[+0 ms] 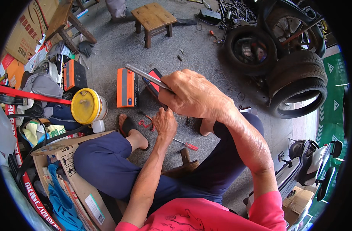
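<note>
Our right hand (193, 94) clamps its fingers round the metal rod (144, 76), crossing our view of the red-edged box (151, 87) — tool-work, seemingly; left hand (164, 124) low, finger grip we can't tell — next calls for steadiness.

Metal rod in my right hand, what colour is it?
The rod is silver-grey, best seen in the head view.

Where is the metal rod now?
In the head view, left of centre, the metal rod is in the right hand, its free end overlapping an orange-faced box.
</note>
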A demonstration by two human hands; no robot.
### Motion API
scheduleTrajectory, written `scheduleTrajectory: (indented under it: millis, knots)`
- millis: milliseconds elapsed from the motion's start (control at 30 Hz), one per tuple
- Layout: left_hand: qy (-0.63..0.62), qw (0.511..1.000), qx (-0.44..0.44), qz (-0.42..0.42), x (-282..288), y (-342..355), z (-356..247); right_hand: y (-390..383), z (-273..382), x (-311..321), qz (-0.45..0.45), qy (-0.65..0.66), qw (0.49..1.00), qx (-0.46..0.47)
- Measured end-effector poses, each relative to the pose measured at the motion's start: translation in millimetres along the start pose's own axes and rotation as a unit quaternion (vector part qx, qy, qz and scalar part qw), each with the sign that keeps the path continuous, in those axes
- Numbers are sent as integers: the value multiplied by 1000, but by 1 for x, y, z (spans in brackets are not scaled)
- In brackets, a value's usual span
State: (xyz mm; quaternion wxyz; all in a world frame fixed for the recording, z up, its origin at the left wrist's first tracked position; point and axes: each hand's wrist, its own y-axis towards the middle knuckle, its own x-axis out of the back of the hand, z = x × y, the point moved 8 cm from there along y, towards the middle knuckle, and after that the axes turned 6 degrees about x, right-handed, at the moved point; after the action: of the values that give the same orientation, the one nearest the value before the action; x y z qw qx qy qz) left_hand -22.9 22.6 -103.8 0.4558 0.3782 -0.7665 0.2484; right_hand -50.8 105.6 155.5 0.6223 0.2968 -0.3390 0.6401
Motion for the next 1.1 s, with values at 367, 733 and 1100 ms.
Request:
scheduleTrajectory:
  millis: [367,733,1100]
  knots:
    - [-35,999,31,-5,-13,0,7,-3,-10,-26,34,342,926,-155]
    - [-13,970,-143,-199,51,-11,-36,2,-14,-23,-13,253,963,-87]
    - [69,997,9,-17,-40,82,46,-68,-22,76,-63,466,881,-49]
